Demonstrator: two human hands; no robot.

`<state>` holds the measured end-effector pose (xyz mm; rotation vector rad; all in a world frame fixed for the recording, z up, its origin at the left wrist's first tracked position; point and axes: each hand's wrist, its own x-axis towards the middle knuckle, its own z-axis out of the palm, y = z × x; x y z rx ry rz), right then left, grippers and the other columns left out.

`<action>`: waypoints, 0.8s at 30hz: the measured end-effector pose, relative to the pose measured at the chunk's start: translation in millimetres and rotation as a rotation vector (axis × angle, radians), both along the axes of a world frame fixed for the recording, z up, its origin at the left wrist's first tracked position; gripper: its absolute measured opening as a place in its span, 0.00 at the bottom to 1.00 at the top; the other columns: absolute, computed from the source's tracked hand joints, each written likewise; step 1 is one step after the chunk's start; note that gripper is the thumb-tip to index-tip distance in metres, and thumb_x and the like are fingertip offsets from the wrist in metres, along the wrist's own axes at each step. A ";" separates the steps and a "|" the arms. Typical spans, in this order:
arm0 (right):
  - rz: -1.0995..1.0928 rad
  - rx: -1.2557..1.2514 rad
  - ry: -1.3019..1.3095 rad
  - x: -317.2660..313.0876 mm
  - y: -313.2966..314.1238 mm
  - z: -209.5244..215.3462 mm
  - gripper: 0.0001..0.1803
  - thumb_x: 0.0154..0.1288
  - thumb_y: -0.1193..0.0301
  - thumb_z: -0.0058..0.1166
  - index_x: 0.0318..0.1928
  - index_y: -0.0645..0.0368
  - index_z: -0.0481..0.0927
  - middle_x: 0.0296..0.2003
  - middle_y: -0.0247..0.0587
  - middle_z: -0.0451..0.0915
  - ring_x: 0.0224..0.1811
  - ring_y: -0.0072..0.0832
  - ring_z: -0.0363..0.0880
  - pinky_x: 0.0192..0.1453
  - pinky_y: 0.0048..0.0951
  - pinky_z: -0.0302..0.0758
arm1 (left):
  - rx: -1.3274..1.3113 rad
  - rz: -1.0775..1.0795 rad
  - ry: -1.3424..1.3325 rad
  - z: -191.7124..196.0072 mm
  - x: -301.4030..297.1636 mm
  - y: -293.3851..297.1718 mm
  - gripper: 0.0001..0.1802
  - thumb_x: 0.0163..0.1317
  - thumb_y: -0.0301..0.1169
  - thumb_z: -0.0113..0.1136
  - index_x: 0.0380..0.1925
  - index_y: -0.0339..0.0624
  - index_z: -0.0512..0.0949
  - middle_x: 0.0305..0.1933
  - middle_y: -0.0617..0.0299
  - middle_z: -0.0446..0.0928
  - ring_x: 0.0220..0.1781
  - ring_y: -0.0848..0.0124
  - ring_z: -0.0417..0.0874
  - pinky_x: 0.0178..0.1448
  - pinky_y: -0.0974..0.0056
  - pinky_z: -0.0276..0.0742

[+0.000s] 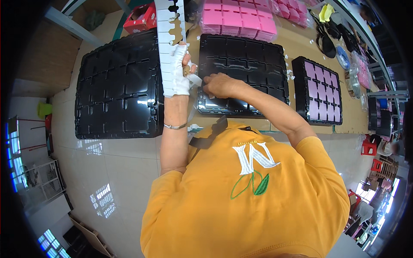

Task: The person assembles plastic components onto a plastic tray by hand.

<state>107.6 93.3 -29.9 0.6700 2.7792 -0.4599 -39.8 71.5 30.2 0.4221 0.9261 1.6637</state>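
My left hand (176, 71), in a white glove with bare fingertips, is closed on a long white strip (164, 32) divided into tabs, with a ragged notched right edge. The strip stretches away from me past the fingers. A small white piece (194, 79) juts out beside the left fingertips. My right hand (221, 86) is bare, its fingers pinched together at the left edge of a black plastic tray (243, 56) with several compartments. What those fingers hold, if anything, is hidden. Left of my left forearm lies a larger black tray stack (120, 86).
To the right stands a black tray with pink-lilac inserts (320, 92). Pink trays (238, 19) are stacked at the back. A red box (141, 18) sits at the far left. Tape rolls (352, 84) and black straps (326, 41) lie on the right of the brown table (355, 116).
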 end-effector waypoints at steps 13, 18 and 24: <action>-0.731 -0.831 1.040 -14.9 64.0 62.0 0.19 0.64 0.54 0.51 0.33 0.60 0.80 0.22 0.30 0.74 0.22 0.17 0.67 0.27 0.20 0.66 | 0.147 -0.449 -0.392 -21.8 -13.3 -3.1 0.16 0.72 0.39 0.39 0.39 0.42 0.74 0.12 0.73 0.58 0.10 0.79 0.54 0.17 0.68 0.57; -0.636 -1.022 1.090 -21.5 71.3 92.3 0.16 0.64 0.57 0.54 0.38 0.57 0.80 0.24 0.25 0.73 0.23 0.14 0.65 0.28 0.15 0.63 | 0.222 -0.550 -0.451 -23.3 -10.0 2.0 0.15 0.72 0.39 0.38 0.41 0.42 0.72 0.12 0.73 0.58 0.10 0.78 0.54 0.18 0.68 0.57; -0.643 -1.140 1.065 -17.8 70.3 101.9 0.11 0.57 0.64 0.62 0.34 0.58 0.79 0.22 0.26 0.73 0.21 0.13 0.66 0.29 0.14 0.64 | 0.180 -0.470 -0.367 -19.5 -5.9 0.2 0.16 0.71 0.41 0.40 0.40 0.42 0.73 0.12 0.74 0.58 0.10 0.79 0.55 0.17 0.69 0.57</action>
